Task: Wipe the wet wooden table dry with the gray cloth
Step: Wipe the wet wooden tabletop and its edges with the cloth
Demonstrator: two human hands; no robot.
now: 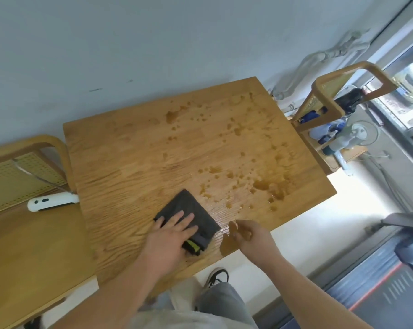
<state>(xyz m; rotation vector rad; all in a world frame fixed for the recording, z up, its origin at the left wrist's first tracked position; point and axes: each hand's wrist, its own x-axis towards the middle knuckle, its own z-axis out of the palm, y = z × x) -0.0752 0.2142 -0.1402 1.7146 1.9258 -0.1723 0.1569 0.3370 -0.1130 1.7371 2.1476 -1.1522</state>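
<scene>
A folded gray cloth with a yellow-green tag lies on the wooden table near its front edge. My left hand presses flat on the cloth, fingers spread over its near half. My right hand hovers at the table's front edge just right of the cloth, fingers loosely curled, holding nothing. Water drops and puddles cover the table's middle, right and far parts. A larger wet patch lies under my right hand. The left part of the table looks dry.
A wooden chair stands at the table's far right corner with bottles and a small fan behind it. Left of the table is a second chair and a white power strip on another wooden surface. My shoe and legs show below the table edge.
</scene>
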